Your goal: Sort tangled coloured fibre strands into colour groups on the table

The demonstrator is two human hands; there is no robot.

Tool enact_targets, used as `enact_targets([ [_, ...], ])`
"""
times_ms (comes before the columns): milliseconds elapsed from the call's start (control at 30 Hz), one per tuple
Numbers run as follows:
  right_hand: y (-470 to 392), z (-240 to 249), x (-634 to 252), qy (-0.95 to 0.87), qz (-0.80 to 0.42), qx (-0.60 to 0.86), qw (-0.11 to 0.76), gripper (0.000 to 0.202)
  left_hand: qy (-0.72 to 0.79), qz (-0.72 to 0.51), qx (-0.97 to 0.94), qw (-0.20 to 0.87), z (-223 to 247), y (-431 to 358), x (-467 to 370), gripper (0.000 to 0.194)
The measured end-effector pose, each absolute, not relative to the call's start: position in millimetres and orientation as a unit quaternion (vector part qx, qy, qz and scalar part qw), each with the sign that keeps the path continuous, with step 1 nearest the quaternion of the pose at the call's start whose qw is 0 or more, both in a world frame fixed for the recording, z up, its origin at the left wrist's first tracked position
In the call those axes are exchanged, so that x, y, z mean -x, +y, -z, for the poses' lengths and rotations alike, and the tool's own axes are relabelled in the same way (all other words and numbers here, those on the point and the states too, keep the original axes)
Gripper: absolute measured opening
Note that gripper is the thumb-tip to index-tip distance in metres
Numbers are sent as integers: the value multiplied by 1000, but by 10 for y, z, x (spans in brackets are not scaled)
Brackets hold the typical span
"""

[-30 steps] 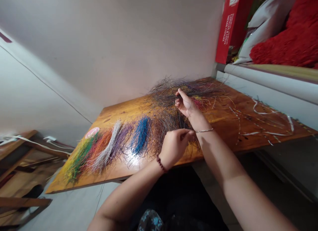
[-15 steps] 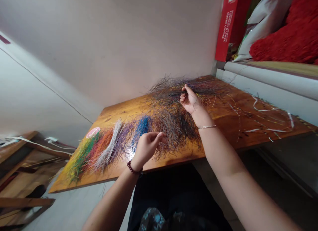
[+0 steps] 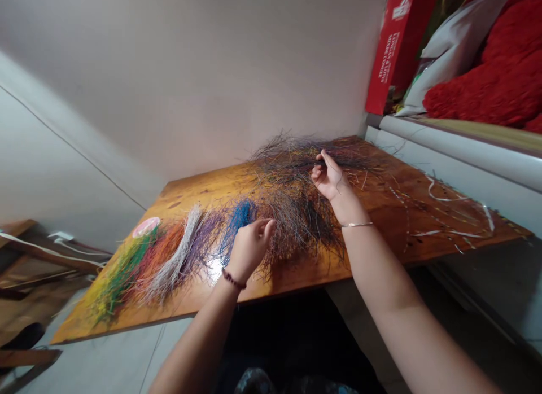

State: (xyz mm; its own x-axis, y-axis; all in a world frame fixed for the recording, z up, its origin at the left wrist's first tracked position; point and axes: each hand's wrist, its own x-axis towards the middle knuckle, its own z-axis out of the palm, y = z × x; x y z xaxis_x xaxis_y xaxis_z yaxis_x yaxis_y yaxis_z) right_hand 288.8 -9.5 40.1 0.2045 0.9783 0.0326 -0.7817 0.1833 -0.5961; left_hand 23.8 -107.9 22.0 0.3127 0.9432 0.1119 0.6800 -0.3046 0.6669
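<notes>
My left hand hovers over the near part of the table, thumb and fingers pinched together. Whatever is between them is too fine to make out. Just beyond it lies a blue bundle of thin strands, with a brown-grey heap of strands to its right. My right hand is raised before a tangled dark pile of long strands at the back. Its fingers are curled, and a thin dark strand shows against the palm and wrist.
Purple, white, orange-red, green and yellow strands lie side by side on the wooden table. White ribbons lie at right. A red box stands beyond.
The view has shifted slightly, so the table's left end appears lower and farther left. Both hands keep nearly the same pose; the left thumb and fingers look closer together.
</notes>
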Motion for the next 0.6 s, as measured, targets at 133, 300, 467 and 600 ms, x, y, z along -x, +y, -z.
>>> enact_targets([
  [133, -97, -396, -2872, -210, -595, 242, 737, 28, 483, -192, -794, 315, -111, -1909, -67, 44],
  [300, -102, -389, -2831, -216, -597, 261, 727, 30, 403, 84, -816, 406, 495, -2662, 182, 32],
  [467, -103, -387, -2771, -214, -597, 284, 719, 30, 557, 52, -793, 240, 1236, -2789, 543, 38],
  [600, -115, -403, -2745, -226, -595, 288, 715, 31, 636, 62, -761, 114, 1807, -2689, 781, 53],
])
